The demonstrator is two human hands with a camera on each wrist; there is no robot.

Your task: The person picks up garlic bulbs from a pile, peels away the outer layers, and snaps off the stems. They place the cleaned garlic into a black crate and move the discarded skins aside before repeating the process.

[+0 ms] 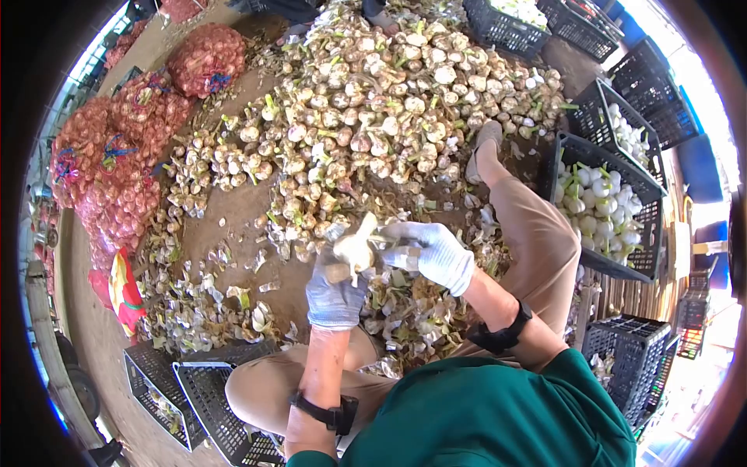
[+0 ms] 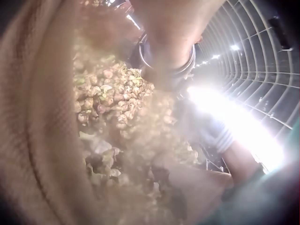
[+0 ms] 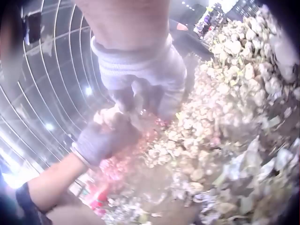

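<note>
**Both hands on one garlic bulb above the floor scraps**

From the head camera I see the left hand (image 1: 334, 292), in a grey glove, with its grip curled around the lower part of a garlic bulb (image 1: 354, 249), held in front of the knees above the floor. The right hand (image 1: 432, 253), in a white glove, has its fingers pinched on the bulb's stem end. Below them a litter of peeled skins (image 1: 408, 315) covers the floor between the legs. Beyond it a big garlic heap (image 1: 373, 101) runs toward the far edge of the floor. Red mesh sacks (image 1: 117, 171) lie along the left edge. A black crate (image 1: 642, 187) at the right edge holds trimmed white bulbs, and an open black crate (image 1: 206, 401) sits near the left knee. Only this view shows the crates and sacks whole.

The left wrist camera is hazy and glare-struck. I can make out trouser cloth (image 2: 33, 122) on the left, a blurred stretch of the heap, and the cuff of the white glove; the left hand's own grip I cannot tell from here.

The right wrist camera shows both gloves meeting on the pale bulb, with the heap at right and a red blur below.

I can read no writing or labels in any view.
</note>
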